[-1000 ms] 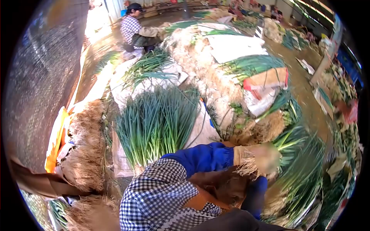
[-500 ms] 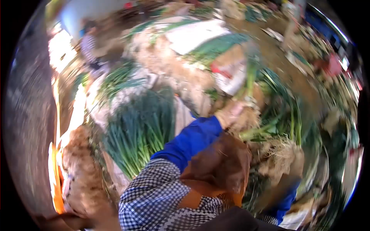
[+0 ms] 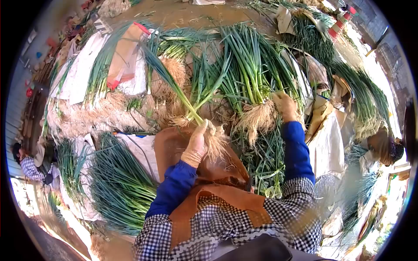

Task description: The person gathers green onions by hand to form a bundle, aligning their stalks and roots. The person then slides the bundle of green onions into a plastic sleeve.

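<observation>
My left hand [image 3: 197, 143] is closed around the white lower end of a few green onions [image 3: 178, 89]. Their pale roots [image 3: 216, 145] hang beside my fingers, and the green leaves point up and to the left. Farther right, my right hand [image 3: 286, 106] is closed at the base of a large bunch of green onions [image 3: 250, 65], with its fingers curled on stalks at the bunch's right edge. How many stalks it grips is hidden. The bunch's tangled roots [image 3: 257, 118] spread just left of that hand.
A brown apron [image 3: 172, 141] covers my lap. Another heap of green onions [image 3: 119, 178] lies at left, and loose leaves [image 3: 265, 161] lie below my right hand. White sacks [image 3: 89, 65] cover onions behind. One person [image 3: 35, 163] is at far left, another [image 3: 383, 145] at far right.
My view has swung to the right. My left hand has drawn back over the apron with green onions in it. My right hand, blurred low down before, now reaches forward to the large bunch.
</observation>
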